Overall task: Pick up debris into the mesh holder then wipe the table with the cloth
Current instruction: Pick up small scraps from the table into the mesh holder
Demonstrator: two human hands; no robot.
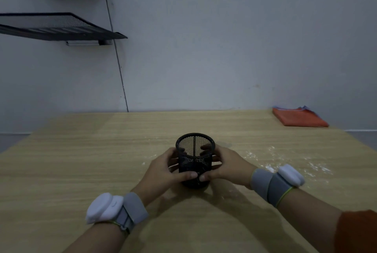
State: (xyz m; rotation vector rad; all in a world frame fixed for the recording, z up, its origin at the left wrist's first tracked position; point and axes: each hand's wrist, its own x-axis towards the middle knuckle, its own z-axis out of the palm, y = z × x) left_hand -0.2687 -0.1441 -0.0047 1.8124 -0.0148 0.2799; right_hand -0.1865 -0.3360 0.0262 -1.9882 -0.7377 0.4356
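Note:
A black mesh holder (pixel 194 150) stands upright in the middle of the wooden table (pixel 81 161). My left hand (pixel 163 169) grips its left side and my right hand (pixel 226 165) grips its right side, thumbs meeting at the front near the base. White crumbs and powdery debris (pixel 285 163) lie scattered on the table to the right of the holder. A folded orange cloth (pixel 297 118) rests at the far right corner by the wall. What lies inside the holder cannot be made out.
Two black mesh shelves (pixel 61 26) hang on the wall at the upper left, well above the table. A thin cable (pixel 120 73) runs down the wall to the table's back edge. Both wrists carry grey straps with white devices.

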